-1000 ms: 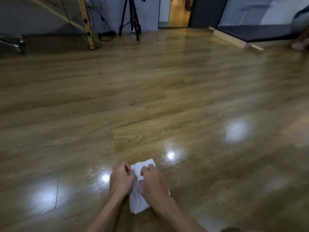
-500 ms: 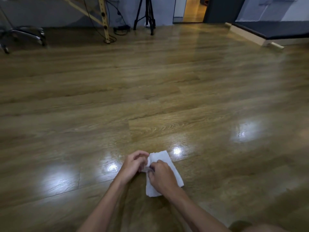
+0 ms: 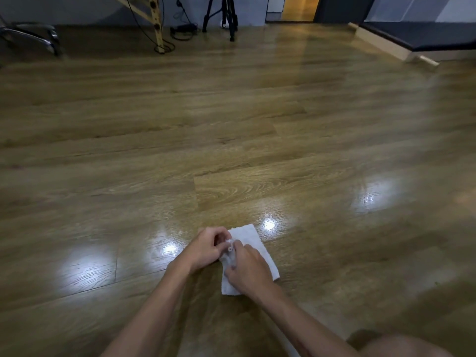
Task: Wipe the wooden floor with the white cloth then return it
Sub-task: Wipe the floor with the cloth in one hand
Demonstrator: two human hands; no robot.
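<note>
Both hands pinch the cloth [image 3: 253, 249] where it lies on the floor [image 3: 231, 140]: left hand [image 3: 206, 247] curled on its bunched left edge, right hand [image 3: 246, 267] gripping beside it. Wiping with it bunched (barely flat) would likely skip patches.

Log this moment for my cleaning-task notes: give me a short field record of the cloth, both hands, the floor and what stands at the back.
cloth: white cloth, lying on the floor, left edge bunched up
left hand: left hand pinches the bunched edge
right hand: right hand rests on the cloth, fingers gripping the same edge
floor: wooden floor, glossy, with light reflections
background: black tripod, wooden frame leg with cables, dark mat
</note>
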